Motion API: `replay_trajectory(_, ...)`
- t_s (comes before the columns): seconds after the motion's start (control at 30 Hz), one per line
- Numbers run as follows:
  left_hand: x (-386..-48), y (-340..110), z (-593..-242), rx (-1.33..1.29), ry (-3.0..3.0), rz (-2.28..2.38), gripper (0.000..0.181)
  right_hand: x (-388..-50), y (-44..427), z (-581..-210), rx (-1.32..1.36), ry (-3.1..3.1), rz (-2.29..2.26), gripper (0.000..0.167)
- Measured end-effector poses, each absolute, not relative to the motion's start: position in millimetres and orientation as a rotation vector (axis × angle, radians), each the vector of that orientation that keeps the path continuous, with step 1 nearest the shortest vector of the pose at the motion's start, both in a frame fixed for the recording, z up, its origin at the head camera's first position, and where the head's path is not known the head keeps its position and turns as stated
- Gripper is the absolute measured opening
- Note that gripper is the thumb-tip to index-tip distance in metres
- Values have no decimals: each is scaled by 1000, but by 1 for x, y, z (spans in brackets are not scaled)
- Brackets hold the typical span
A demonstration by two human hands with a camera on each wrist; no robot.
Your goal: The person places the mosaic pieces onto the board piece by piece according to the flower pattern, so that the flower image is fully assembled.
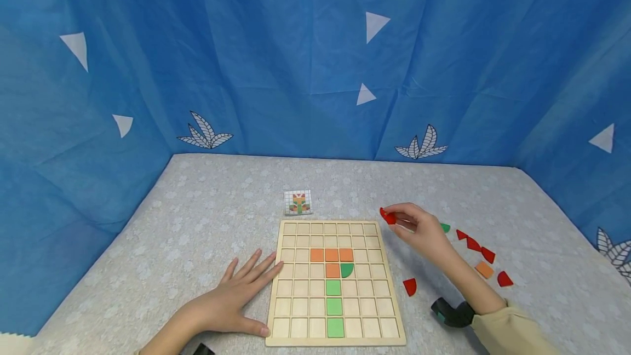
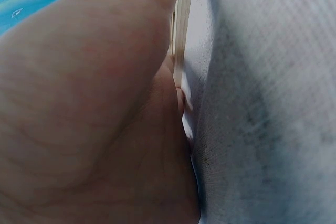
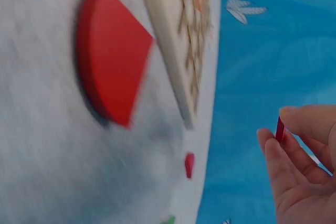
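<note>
Beige sleeve (image 1: 512, 333) comes in at the near right, ending above the right wrist. Blue curtain (image 1: 276, 59) hangs along the left, far and right sides, round a pale flowered cloth (image 1: 207, 212). On the cloth lies a gridded wooden board (image 1: 300, 307), which looks stiff and fairly light, best steadied by its raised rim.

Left hand (image 1: 234, 296) is flat and spread, fingers straight, gripping nothing, fingertips and thumb touching the board's left edge. Right hand (image 1: 416, 229) is off the far right corner, thumb and fingertips closed in a pinch on a red piece (image 1: 391, 218), held clear of the cloth.

A small picture card (image 1: 298, 202) lies just beyond the board. Four orange squares (image 1: 332, 255), three light green squares (image 1: 334, 306) and one dark green quarter-round (image 1: 347, 270) sit in the grid. Right of the board lie a red wedge (image 1: 409, 287) and, farther right, more red pieces (image 1: 473, 244), a loose orange square (image 1: 484, 269) and a loose green piece (image 1: 445, 228).

The held piece shows thin and edge-on in the right wrist view; I judge it light, rigid, smooth enough to twist in the fingers, and hardly fragile. Opposite edges should give the surest hold.
</note>
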State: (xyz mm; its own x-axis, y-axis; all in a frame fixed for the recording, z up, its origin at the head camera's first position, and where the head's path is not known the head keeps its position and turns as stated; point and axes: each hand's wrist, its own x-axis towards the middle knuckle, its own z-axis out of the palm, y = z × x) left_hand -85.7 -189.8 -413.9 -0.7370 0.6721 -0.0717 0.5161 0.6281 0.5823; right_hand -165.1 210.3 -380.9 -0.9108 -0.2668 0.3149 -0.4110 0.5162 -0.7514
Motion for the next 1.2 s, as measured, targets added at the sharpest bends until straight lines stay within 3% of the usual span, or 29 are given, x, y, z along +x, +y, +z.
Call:
replay_trajectory(0.57, -86, -190, -413, 964, 2575, 778, 102, -172, 181, -402, 638, -2637, 1581, 31)
replay_trajectory(0.97, -86, -191, -410, 953, 2570, 783, 102, -171, 153, -390, 173, -2565, 1967, 27)
replay_trajectory(1.2, -85, -190, -411, 945, 2570, 781, 102, -166, 121, -391, 101, -2537, 2076, 25)
